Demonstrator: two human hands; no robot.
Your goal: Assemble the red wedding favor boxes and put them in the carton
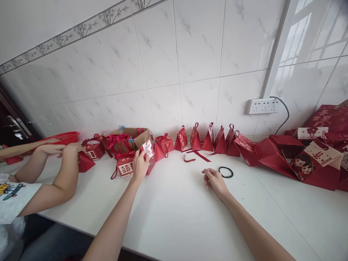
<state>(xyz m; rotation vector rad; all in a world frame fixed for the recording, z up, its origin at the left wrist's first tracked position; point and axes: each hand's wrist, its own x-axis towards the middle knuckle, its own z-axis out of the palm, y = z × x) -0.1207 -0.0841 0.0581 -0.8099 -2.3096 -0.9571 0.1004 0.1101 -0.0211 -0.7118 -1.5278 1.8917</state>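
Observation:
My left hand is closed on a red gift box with a white printed card at its top. Part of that box is hidden behind my fingers. Just left of it lies another red box with a cream character panel and a ribbon loop. My right hand is low over the white table, its fingers loosely curled and a little apart, with nothing visible in them. Close beside it is a black hair tie. Beyond it lie a short curled red ribbon and a longer red strip.
Several red triangular boxes stand along the tiled wall. Red bags and boxes pile up at right, below a power strip. A cardboard box holds red ribbons at the back. Another person's arms rest at left, near a red basin.

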